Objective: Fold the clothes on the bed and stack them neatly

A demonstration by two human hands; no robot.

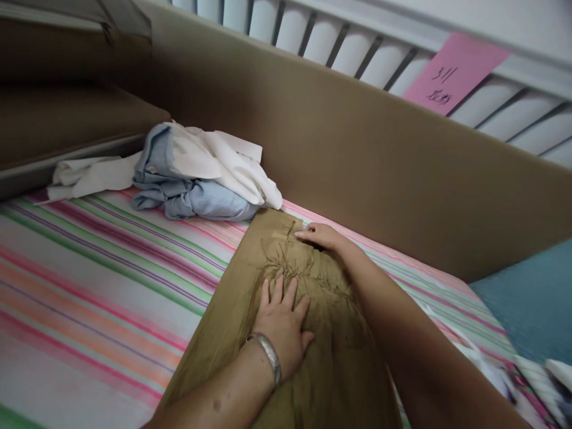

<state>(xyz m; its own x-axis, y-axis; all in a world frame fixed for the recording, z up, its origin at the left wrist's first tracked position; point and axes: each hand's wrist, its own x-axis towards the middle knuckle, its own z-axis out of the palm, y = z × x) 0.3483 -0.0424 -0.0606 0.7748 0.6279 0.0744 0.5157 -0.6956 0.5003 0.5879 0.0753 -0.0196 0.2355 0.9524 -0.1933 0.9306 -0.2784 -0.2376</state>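
Observation:
An olive-brown garment point(330, 357) with a gathered waist lies spread over the striped cloth point(111, 262), running from the bottom edge of the view up to the clothes pile. My left hand point(282, 325), a silver bangle at its wrist, rests flat on the garment just below the gathers, fingers spread. At the garment's upper right edge, my right hand point(319, 235) has its thumb and fingers closed on the fabric. What part of the edge sits between those fingers is partly hidden.
A crumpled pile of white and light blue clothes point(201, 173) lies beyond the garment. Behind it stands a brown padded panel point(357, 143), with white slats point(290, 27) and a pink note point(456, 71) above. Brown cushioning point(67, 125) is at left, a teal surface point(531, 304) at right.

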